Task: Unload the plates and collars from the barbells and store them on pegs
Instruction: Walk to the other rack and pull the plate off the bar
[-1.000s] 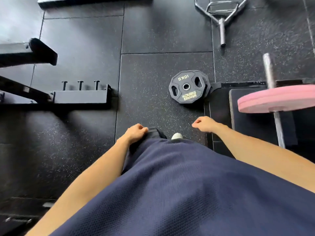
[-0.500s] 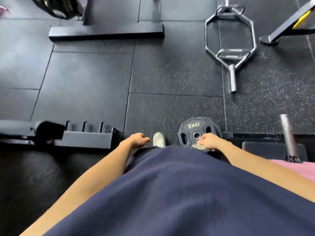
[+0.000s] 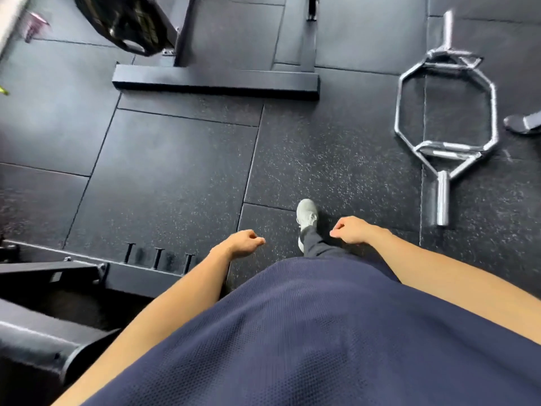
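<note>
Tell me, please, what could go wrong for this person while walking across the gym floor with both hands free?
1. The chrome hex bar lies flat on the floor to the right of the grey shoe; a step that way could trip.
2. The short upright pegs stand low beside the left hand and could catch a shin.

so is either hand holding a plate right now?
No: the left hand and right hand both hang loosely curled and empty above the floor.

No legible text or numbers anywhere
</note>
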